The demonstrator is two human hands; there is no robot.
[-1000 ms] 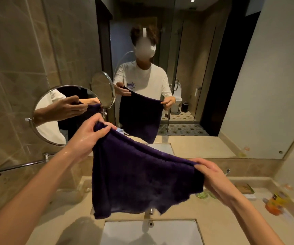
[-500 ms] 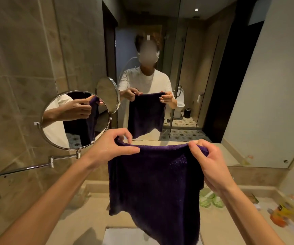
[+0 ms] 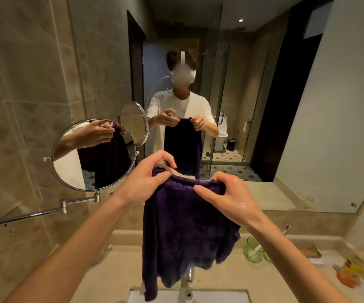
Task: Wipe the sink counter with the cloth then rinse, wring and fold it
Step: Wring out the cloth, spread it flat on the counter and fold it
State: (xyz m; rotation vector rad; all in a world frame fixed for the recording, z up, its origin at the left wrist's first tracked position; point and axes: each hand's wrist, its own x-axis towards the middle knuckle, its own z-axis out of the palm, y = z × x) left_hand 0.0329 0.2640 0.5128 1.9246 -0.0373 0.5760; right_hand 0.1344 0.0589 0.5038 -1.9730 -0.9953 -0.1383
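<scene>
Both hands pinch the cloth's (image 3: 185, 228) top edge, left hand (image 3: 148, 182) and right hand (image 3: 231, 197) close together, wet, raised before the mirror (image 3: 308, 106). Cloth hangs doubled over the sink (image 3: 220, 297), hiding most of the tap (image 3: 188, 278). Green glass (image 3: 253, 250) sits right on the counter (image 3: 115, 274), round mirror (image 3: 93, 154) on the left.

Dark purple cloth (image 3: 185, 232) hangs doubled and damp over the sink counter (image 3: 231, 278), top edge bunched, pinched
</scene>
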